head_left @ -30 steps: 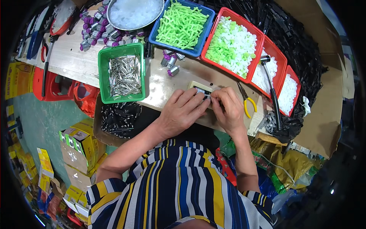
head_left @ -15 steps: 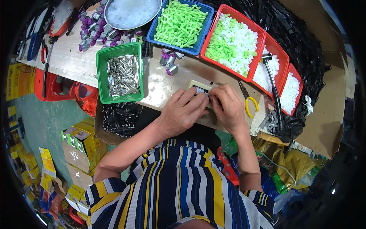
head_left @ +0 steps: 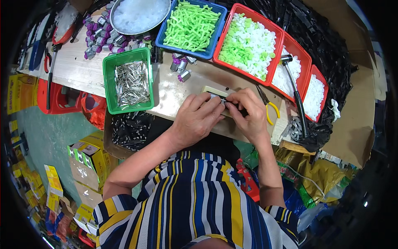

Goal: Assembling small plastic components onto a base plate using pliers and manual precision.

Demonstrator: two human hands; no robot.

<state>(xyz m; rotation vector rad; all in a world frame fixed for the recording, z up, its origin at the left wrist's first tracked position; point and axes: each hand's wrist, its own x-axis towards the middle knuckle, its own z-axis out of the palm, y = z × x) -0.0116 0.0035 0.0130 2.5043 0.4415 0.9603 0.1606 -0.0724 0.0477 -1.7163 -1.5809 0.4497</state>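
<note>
Grey part (head_left: 214, 96) — likely light, rigid, best side-held; left hand (head_left: 195, 117) touching, grip hidden; right hand (head_left: 250, 113) pinched, contents unclear.

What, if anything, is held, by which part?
The left hand has fingertips at a small silver-grey piece in a cream rectangular holder; any grip there, or anything in the right hand, cannot be made out.

Pliers (head_left: 267, 103) lie right of the right hand (head_left: 249, 111), a tub (head_left: 130, 109) of pins (head_left: 132, 83) left of the left hand (head_left: 195, 118)
</note>
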